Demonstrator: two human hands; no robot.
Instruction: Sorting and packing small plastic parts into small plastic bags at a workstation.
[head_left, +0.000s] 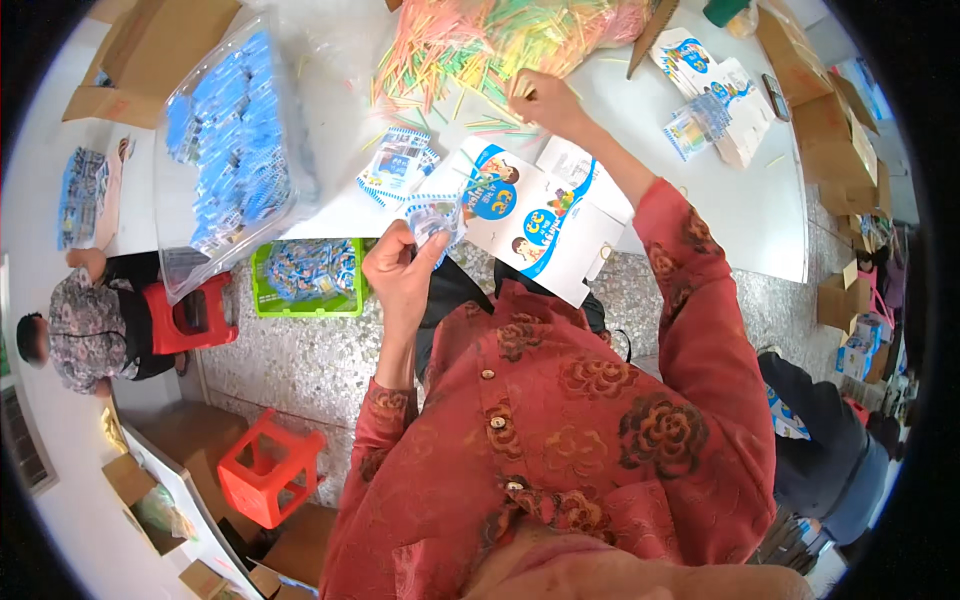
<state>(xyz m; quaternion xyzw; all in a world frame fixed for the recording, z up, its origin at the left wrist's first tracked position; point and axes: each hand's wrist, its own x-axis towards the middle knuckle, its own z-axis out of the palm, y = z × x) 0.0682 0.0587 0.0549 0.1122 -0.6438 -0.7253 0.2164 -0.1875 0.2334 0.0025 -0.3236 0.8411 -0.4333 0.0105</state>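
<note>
Pastel sticks (445, 50) lie heaped beyond a held blue-and-white packet (437, 216).

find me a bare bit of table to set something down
Mostly bare: the white tabletop between the right red floral fabric sleeve, the white-and-blue cardboard cartons beyond it and the table's right edge. A smaller patch lies between those cartons and the heap of thin pastel plastic straws. Crowded: around the straws, where the right hand is.
</note>
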